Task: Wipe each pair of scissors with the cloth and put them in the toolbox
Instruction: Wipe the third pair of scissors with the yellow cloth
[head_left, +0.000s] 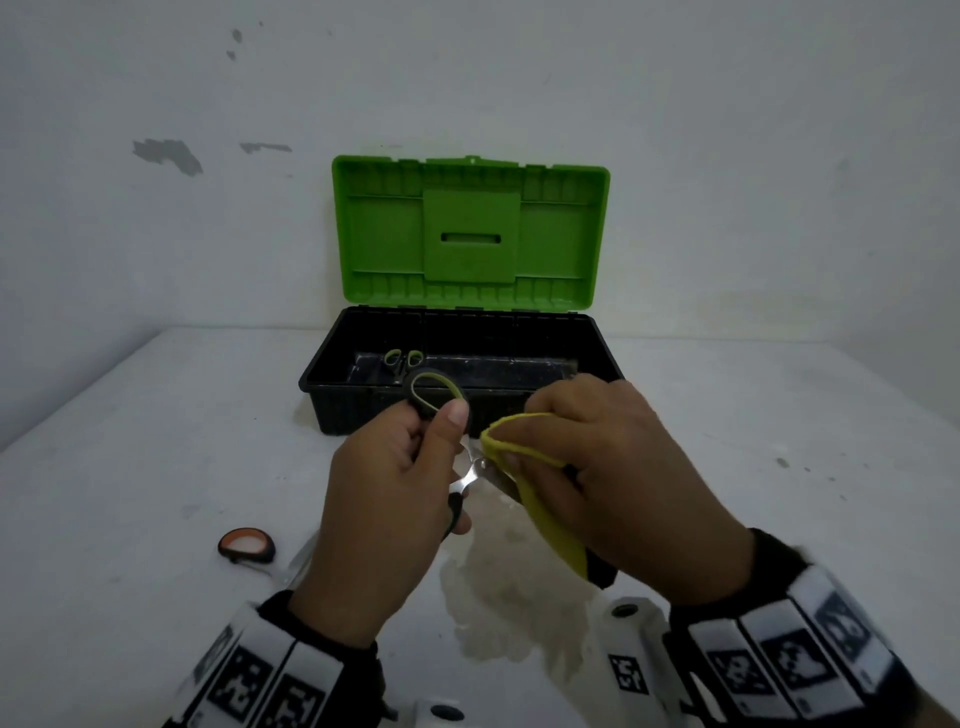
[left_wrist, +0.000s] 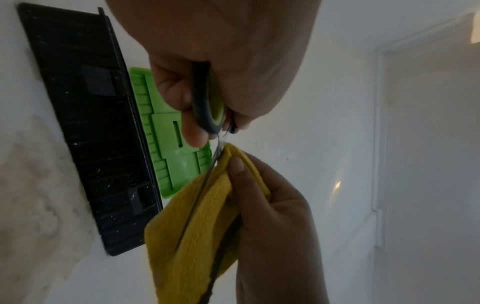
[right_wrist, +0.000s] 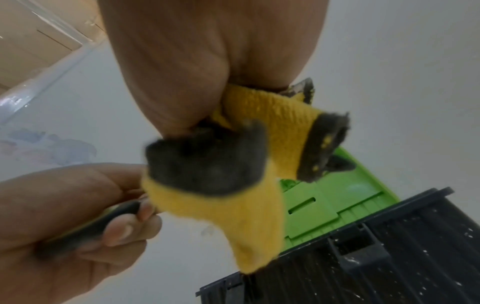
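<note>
1. On the worktop (head_left: 753, 415), left of the toolbox (head_left: 332, 410) and nearer the camera, lie orange scissors (head_left: 247, 544); only one handle loop and a blurred blade show, not yet wiped by the look of it.
2. In front of the toolbox, the left hand (head_left: 384, 499) curls its fingers and thumb round the handles of the green scissors (head_left: 470, 470), lifted clear of the worktop with one loop rising toward the box.
3. Their long axis runs from that grip rightward, blades pointing into the other hand; the wrist view shows the blades edge-on, sunk in a fold of cloth (head_left: 545, 514).
4. The right hand (head_left: 613, 478), also in front of the toolbox, pinches the yellow cloth shut round the blades close to the pivot. Judged from this, the wipe turns on sliding cloth along that axis, away from the left grip toward the tips.
5. Inside the toolbox, lid up, small scissors (head_left: 402, 359) already rest at the left end of its floor.
6. Either hand is near the box rim; the left, holding the handles, looks better placed for the drop.
</note>
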